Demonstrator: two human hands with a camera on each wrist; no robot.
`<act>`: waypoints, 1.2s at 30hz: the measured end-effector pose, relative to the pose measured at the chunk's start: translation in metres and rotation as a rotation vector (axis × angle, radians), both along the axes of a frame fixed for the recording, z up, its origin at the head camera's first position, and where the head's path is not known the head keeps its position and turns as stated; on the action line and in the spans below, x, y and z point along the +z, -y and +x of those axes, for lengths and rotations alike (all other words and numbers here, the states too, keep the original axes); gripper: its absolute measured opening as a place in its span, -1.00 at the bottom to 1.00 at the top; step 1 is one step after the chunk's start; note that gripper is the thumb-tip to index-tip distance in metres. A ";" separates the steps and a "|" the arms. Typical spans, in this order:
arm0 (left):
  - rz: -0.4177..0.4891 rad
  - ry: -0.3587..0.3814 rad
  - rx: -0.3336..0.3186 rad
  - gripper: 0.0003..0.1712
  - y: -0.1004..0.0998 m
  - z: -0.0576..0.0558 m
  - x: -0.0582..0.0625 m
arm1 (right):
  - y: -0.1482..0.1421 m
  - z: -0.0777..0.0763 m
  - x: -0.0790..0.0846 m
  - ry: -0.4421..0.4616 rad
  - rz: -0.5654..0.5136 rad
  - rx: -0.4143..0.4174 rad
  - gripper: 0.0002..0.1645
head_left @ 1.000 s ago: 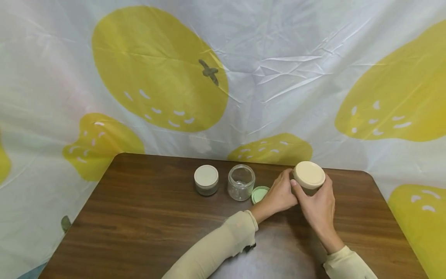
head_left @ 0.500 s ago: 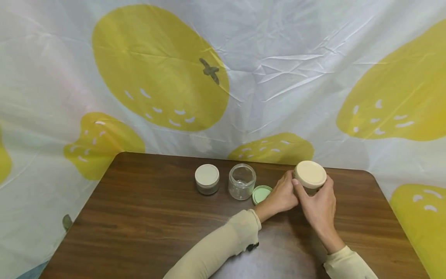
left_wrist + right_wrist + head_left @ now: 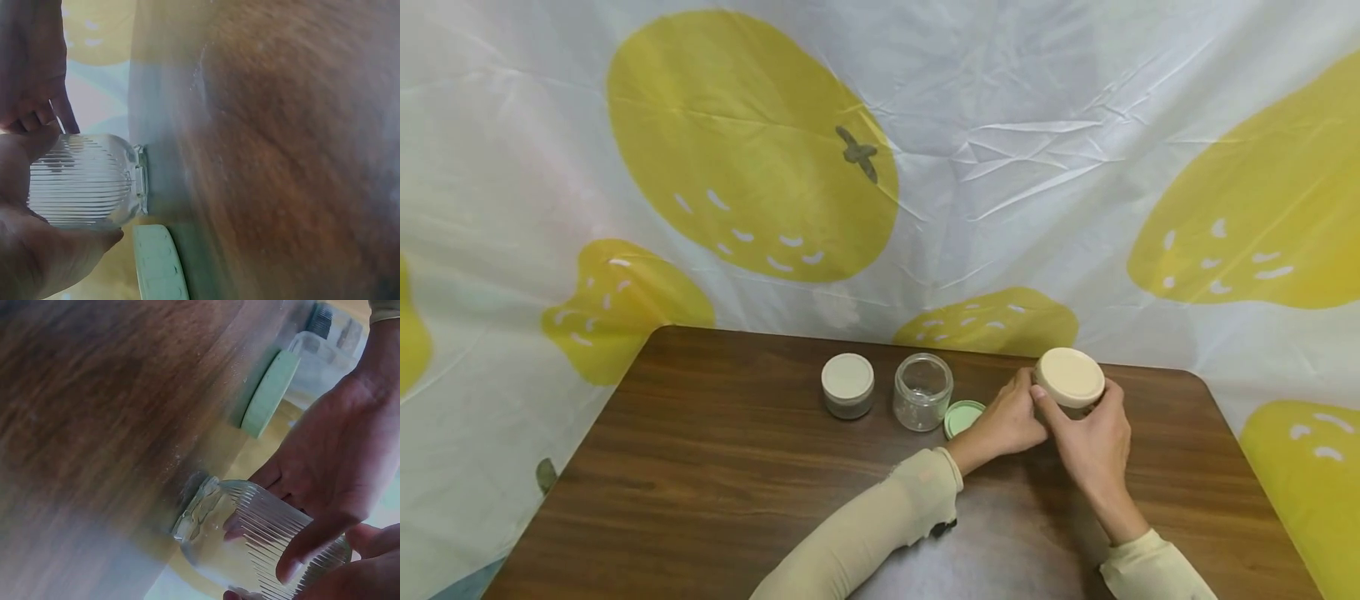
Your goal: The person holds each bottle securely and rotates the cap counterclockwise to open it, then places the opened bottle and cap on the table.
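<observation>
apparently the lid is being worked — left grip (image 3: 1011,418) and right grip (image 3: 1097,440) both clasp the ribbed jar (image 3: 87,181) under its cream lid (image 3: 1070,377), at or just above the surface (image 3: 737,483) — and next likely needs a steady twist.

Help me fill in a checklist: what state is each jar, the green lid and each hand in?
Cream-lidded ribbed glass jar: lid on; tightness cannot be told.
White-lidded jar: lid on, upright.
Clear glass jar: lidless, upright.
Pale green lid: off, lying on the table.
Left hand: gripping the cream-lidded jar.
Right hand: gripping the same jar.
</observation>
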State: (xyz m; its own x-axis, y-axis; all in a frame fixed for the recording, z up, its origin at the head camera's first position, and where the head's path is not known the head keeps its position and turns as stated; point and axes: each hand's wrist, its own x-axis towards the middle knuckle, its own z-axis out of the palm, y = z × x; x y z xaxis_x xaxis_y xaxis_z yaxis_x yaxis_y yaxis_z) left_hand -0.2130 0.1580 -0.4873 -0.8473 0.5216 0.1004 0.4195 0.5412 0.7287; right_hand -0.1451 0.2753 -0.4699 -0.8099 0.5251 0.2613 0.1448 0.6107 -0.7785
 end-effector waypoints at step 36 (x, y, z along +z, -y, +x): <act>0.093 -0.310 0.023 0.04 0.103 0.075 0.039 | 0.057 0.070 0.053 -0.003 -0.550 0.373 -0.35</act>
